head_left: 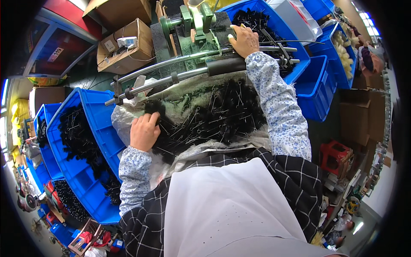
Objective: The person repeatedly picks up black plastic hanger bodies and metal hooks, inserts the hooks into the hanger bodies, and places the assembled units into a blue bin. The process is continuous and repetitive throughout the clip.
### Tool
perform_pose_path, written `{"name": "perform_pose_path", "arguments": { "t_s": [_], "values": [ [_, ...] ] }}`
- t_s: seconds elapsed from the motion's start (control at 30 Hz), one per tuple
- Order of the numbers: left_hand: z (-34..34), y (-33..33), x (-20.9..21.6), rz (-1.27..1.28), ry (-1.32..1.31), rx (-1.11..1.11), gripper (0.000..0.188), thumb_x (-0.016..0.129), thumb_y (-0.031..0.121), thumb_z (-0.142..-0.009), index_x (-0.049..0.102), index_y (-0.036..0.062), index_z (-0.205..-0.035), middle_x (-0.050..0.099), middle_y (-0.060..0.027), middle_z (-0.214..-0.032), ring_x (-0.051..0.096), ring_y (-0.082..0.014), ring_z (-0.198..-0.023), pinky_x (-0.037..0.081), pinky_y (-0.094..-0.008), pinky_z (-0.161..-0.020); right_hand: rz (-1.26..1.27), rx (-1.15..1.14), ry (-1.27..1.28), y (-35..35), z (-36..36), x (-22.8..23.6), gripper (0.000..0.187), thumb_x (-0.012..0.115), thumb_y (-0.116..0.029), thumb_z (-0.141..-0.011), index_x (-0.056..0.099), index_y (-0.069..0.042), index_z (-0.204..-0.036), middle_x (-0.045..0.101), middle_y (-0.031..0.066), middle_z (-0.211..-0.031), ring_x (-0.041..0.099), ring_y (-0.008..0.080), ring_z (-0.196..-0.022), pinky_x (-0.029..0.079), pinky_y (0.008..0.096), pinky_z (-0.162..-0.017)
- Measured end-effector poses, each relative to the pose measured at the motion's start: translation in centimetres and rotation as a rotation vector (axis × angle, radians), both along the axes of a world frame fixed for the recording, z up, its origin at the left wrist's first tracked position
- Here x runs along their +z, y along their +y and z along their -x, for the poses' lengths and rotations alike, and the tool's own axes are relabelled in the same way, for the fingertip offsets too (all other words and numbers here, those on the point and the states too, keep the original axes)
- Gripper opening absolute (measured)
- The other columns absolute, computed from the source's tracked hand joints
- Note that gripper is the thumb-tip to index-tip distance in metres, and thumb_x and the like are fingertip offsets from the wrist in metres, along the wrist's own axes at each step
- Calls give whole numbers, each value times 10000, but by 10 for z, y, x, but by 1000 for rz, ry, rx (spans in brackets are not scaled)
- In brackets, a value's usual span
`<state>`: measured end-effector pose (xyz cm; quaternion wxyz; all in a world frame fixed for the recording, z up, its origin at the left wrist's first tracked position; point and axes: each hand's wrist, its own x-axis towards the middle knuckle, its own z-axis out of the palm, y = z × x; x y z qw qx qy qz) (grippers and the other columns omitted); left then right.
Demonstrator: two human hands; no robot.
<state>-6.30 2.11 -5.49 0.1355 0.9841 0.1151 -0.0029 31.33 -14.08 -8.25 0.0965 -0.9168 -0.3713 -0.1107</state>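
A heap of black wire brushes [214, 112], their looped wire ends showing, lies on a pale plastic sheet [192, 153] over my lap. At the heap's left edge my left hand [145, 132] is closed, with its curled fingers on some of the black bristles; how many brushes it grips is hidden. My right hand [245, 40], with pale covers on its fingertips, reaches to the right side of a green-dusted machine [198, 25]. Its thumb and fingers close at the end of a black brush [220, 28] which lies against the machine.
Two steel rails [171, 80] run across in front of the machine, with a dark sleeve [227, 65] on the nearer one. Blue bins [100, 115] holding more black brushes stand at left and at far right. A cardboard box [125, 47] sits beyond the rails; a red stool [336, 158] stands at right.
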Motion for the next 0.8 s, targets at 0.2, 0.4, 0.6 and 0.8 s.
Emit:
{"name": "perform_pose_path", "arguments": {
  "t_s": [0.2, 0.4, 0.6, 0.8],
  "values": [
    [-7, 2, 53, 422, -257, 195, 352, 619, -6, -674, 584, 63, -1018, 571, -86, -888, 565, -208, -669, 474, -299, -631, -104, 46, -44, 20, 15, -7, 284, 587, -215, -756, 616, -98, -1014, 639, 63, -957, 545, 264, -1022, 396, 427, -828],
    [-14, 0, 68, 526, -436, 142, 358, 611, -65, -665, 577, 43, -1004, 578, -78, -931, 567, -162, -723, 469, -253, -674, -29, 43, 33, 61, 49, 3, 300, 566, -208, -758, 615, -72, -1021, 645, 93, -903, 563, 279, -972, 408, 417, -781],
    [-18, -2, 58, 675, -497, 167, 299, 567, -91, -688, 537, 13, -967, 597, -101, -1003, 591, -190, -917, 465, -271, -822, -87, 81, -105, 49, 38, 3, 156, 560, -208, -759, 620, -95, -848, 650, 64, -820, 585, 244, -868, 411, 408, -719],
    [-11, 5, 50, 763, -557, 261, 242, 558, -109, -717, 513, -3, -930, 611, -129, -1056, 586, -161, -938, 464, -274, -845, -42, 107, -129, 6, -19, -16, 270, 585, -275, -778, 642, -145, -1007, 648, 94, -934, 599, 301, -949, 469, 431, -788]
  ]
}}
